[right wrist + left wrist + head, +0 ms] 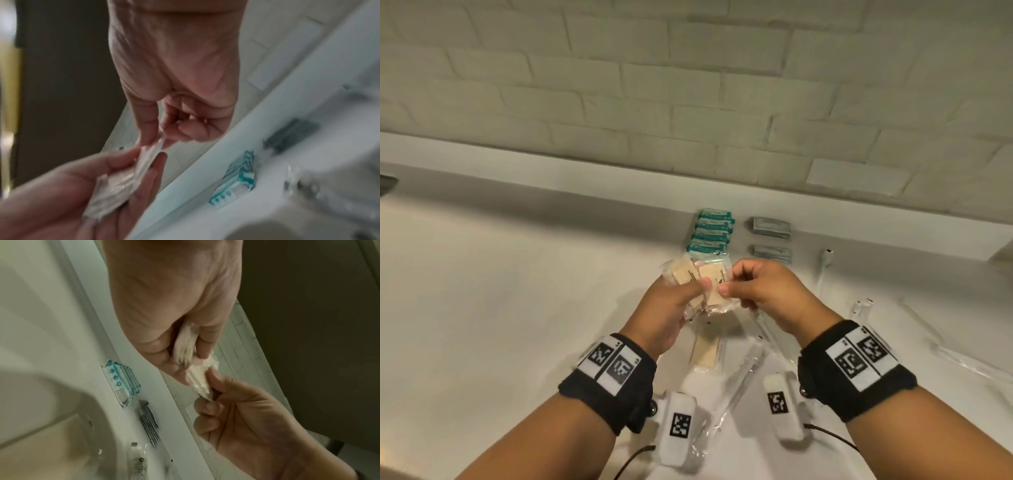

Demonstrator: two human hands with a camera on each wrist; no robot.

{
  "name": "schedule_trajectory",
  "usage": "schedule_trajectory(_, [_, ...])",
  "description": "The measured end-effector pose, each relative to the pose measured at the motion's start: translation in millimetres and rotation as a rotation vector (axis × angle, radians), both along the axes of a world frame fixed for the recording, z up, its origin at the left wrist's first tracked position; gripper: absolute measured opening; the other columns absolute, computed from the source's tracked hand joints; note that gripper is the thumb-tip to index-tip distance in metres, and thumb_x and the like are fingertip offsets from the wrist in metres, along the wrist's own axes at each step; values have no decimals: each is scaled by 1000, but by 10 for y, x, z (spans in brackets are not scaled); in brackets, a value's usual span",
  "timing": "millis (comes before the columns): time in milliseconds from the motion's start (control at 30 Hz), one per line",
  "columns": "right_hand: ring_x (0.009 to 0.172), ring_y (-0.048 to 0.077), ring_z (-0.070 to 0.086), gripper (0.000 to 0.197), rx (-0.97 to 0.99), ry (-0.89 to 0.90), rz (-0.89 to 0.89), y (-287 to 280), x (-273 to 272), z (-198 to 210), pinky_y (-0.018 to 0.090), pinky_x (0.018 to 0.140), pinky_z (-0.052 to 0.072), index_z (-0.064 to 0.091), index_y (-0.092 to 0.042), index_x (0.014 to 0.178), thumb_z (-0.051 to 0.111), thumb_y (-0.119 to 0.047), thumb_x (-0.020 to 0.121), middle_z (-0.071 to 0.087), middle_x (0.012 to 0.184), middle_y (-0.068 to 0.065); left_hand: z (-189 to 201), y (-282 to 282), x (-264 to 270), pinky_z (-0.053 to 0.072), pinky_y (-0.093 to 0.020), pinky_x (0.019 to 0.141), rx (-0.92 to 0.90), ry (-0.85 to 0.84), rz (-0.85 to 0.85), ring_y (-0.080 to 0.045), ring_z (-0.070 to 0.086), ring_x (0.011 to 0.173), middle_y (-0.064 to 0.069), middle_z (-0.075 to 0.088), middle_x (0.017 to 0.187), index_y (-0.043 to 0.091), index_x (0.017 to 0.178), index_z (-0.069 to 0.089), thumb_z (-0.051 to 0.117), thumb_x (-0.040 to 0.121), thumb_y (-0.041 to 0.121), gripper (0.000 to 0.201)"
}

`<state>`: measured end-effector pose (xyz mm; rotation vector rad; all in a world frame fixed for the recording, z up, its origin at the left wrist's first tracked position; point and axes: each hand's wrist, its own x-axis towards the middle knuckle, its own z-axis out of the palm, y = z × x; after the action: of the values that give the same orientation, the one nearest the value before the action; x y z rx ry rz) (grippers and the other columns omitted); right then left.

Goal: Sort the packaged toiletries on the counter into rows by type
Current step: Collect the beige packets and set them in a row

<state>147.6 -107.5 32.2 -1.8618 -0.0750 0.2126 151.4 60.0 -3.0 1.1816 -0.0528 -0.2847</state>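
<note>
Above the white counter [517,291] my left hand [674,305] holds a small stack of clear-wrapped beige packets [688,274], thumb on top. My right hand [753,287] pinches the edge of the rightmost packet [714,274] between thumb and forefinger. In the left wrist view the packets [197,374] sit between both hands; the right wrist view shows the same packets [131,175], blurred. A row of teal-and-white packets [714,234] lies overlapped near the back ledge, with two piles of grey sachets [770,226] to its right.
One more beige packet [705,353] lies on the counter under my hands. Clear-wrapped slim items [739,373] lie beside it, and others [859,308] are scattered at the right. A raised ledge and a tiled wall [688,85] run along the back.
</note>
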Motion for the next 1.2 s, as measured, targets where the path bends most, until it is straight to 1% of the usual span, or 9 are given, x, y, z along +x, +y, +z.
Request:
schedule_trajectory(100, [63, 13, 55, 16, -109, -179, -150, -41, 39, -10, 32, 64, 49, 67, -11, 68, 80, -3, 71, 63, 72, 1, -13, -35, 45, 57, -35, 77, 19, 51, 35, -25, 68, 93, -15, 69, 111, 8, 122, 60, 53, 96, 16, 28])
schedule_trajectory(200, [68, 15, 53, 15, -310, -526, -157, -92, 38, -21, 27, 64, 44, 72, -14, 66, 79, -2, 68, 55, 74, -11, -29, -12, 74, 59, -33, 67, -33, 175, 20, -22, 70, 75, -14, 71, 96, 8, 113, 62, 51, 96, 32, 31])
schedule_trajectory(300, [79, 16, 57, 7, -657, -891, 11, -150, -26, -56, 25, 66, 45, 77, -18, 77, 75, -13, 73, 60, 83, -7, 7, -4, 34, 56, -38, 76, -66, 148, -60, -27, 69, 85, -15, 71, 102, 7, 114, 64, 59, 91, 18, 25])
schedule_trajectory(433, [91, 6, 57, 14, -361, -490, -18, -155, -122, 47, 13, 77, 48, 74, -23, 98, 68, -16, 87, 57, 106, -11, -9, -6, 7, 46, -50, 91, -2, 34, -28, -35, 65, 99, -18, 69, 111, 8, 117, 63, 61, 85, 0, 32])
schedule_trajectory(533, [73, 7, 55, 20, -179, -233, -104, -125, -84, 166, 12, 60, 46, 66, -28, 106, 69, -24, 86, 62, 94, -9, -10, -18, -9, 51, -46, 87, 93, -40, -24, -34, 66, 104, -16, 69, 113, 9, 123, 60, 69, 79, 7, 44])
schedule_trajectory(667, [57, 7, 53, 4, -269, -109, -18, -98, -16, 233, 12, 48, 43, 71, -15, 81, 74, -16, 81, 63, 65, -7, -4, -30, -10, 51, -35, 73, 177, -98, -1, -27, 67, 90, -21, 69, 110, 8, 118, 63, 72, 77, 2, 42])
schedule_trajectory(933, [71, 15, 58, 27, -647, -172, -245, -246, 129, 108, 24, 61, 45, 60, -23, 60, 67, -16, 85, 61, 70, -7, -36, 65, -20, 55, -37, 78, 107, 14, 58, -22, 63, 89, -5, 64, 93, 13, 106, 65, 65, 86, 7, 20])
schedule_trajectory(1067, [68, 9, 53, 16, -579, -3, -146, -180, 177, -42, 21, 54, 37, 62, -18, 73, 62, -14, 89, 61, 77, -4, -86, 153, -8, 59, -37, 73, -58, 172, 89, -31, 64, 94, -12, 62, 101, 6, 117, 57, 49, 92, 1, 26])
schedule_trajectory(1200, [70, 9, 55, 8, -727, 66, 62, 119, 188, -245, 20, 56, 38, 69, -16, 85, 65, -23, 88, 61, 79, -4, -117, 199, -40, 49, -50, 95, -67, 173, 68, -39, 64, 104, -20, 67, 112, 3, 116, 58, 47, 91, -5, 28])
